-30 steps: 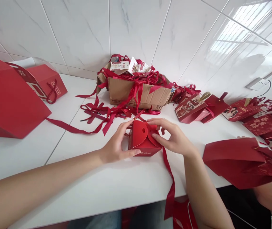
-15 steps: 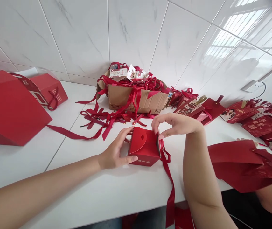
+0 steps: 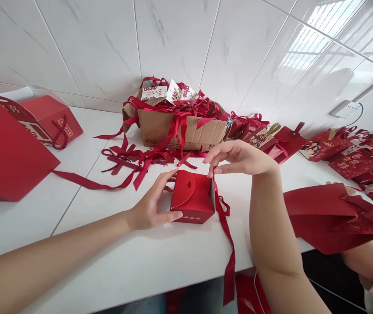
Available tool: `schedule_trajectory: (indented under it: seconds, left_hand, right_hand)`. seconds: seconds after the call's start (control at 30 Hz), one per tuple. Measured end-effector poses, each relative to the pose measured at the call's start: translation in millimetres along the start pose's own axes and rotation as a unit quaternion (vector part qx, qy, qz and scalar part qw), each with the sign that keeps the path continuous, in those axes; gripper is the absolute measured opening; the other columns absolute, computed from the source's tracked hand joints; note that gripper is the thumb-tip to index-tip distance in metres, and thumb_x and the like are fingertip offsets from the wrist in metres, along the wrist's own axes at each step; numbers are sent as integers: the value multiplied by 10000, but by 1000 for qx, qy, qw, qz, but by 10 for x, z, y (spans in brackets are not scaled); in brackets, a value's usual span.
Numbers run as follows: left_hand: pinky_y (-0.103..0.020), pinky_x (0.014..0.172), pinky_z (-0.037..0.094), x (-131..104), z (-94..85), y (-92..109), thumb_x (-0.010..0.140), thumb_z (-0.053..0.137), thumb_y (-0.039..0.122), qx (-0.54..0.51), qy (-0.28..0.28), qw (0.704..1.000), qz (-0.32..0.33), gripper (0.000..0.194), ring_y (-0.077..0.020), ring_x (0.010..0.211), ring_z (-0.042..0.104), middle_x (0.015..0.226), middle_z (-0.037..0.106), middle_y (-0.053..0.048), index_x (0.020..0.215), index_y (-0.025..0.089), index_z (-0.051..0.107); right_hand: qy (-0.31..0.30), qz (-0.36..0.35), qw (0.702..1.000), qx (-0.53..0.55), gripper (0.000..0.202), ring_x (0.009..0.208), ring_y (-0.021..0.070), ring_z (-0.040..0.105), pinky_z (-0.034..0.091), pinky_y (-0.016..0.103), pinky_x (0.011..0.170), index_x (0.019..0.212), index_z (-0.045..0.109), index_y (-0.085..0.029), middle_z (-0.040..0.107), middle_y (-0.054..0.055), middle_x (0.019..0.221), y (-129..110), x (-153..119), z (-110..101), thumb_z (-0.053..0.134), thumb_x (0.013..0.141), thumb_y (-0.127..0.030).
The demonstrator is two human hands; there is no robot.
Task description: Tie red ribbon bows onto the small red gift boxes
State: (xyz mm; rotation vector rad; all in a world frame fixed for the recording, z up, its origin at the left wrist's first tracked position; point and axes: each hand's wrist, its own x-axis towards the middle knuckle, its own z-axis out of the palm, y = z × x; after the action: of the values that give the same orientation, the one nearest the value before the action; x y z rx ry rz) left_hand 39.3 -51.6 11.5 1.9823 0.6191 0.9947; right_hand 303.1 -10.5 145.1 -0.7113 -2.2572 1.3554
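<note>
Raised since the earlier frames: R hand (image 3: 241, 159), now above the far R corner of the red box (image 3: 194, 216), w/ the R flap (image 3: 211, 194) upright; it was folded in against the L flap (image 3: 183, 192) 1 sec. ago. Result: top part-open, L flap lying over its side.

Box pos.: on white table (image 3: 117, 266), centre, near side of the carton (image 3: 155, 127) of ribbons. L hand (image 3: 148, 209) unchanged, clasping box's L side, thumb on near face, fingers toward the far side. R hand: wrist bent, thumb and fingertips drawn close at flap's top edge; can't tell if flap, ribbon or neither is pinched. Long ribbon (image 3: 228, 253) runs from box's R side over near table edge. Co-worker's forearm (image 3: 364, 261) at near R, beside red bag (image 3: 317, 213).
</note>
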Motion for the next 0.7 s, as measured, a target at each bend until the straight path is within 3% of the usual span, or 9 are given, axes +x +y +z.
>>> schedule_trajectory:
  seconds: [0.2, 0.33, 0.47, 0.57, 0.7]
  left_hand:
    - [-495, 1005, 441, -13, 7, 15, 779, 684, 375, -1, 4, 1000, -11, 889, -327, 1317, 379, 1419, 382, -128, 1486, 340, 147]
    - [-500, 1003, 438, -24, 14, 15, 772, 684, 375, 2, 6, 1000, -2, 920, -334, 1328, 361, 1419, 373, -124, 1495, 351, 116]
    - [-528, 1017, 424, -30, 10, -6, 786, 669, 378, 2, 4, 1000, 3, 904, -334, 1308, 386, 1409, 385, -132, 1500, 339, 116]
    - [-583, 1069, 355, -38, 11, -24, 822, 631, 366, 34, 1, 999, 23, 907, -356, 1370, 309, 1491, 286, -136, 1515, 359, 47]
    - [-630, 1127, 234, -66, 45, 13, 863, 557, 216, 157, 24, 978, 135, 844, -372, 1465, 67, 1593, 26, -39, 1501, 456, 60]
  right_hand:
    - [246, -88, 965, -4, 346, 788, 199, 706, 602, 376, 679, 990, 603, -223, 694, 29, 839, -21, 57, 129, 714, 776, -470]
    - [315, -106, 940, -74, 331, 762, 188, 688, 598, 380, 635, 910, 592, -241, 661, 37, 898, -69, 57, 191, 636, 812, -553]
    - [407, -114, 900, -106, 262, 815, 158, 683, 589, 366, 686, 984, 562, -294, 637, 8, 946, -150, 12, 208, 505, 909, -538]
    - [437, -109, 887, -100, 226, 881, 159, 681, 577, 352, 695, 1017, 539, -324, 626, -11, 964, -195, -23, 202, 466, 936, -522]
    - [398, -108, 906, -88, 273, 848, 159, 680, 577, 343, 684, 1031, 538, -307, 630, -6, 931, -209, -11, 231, 499, 909, -549]
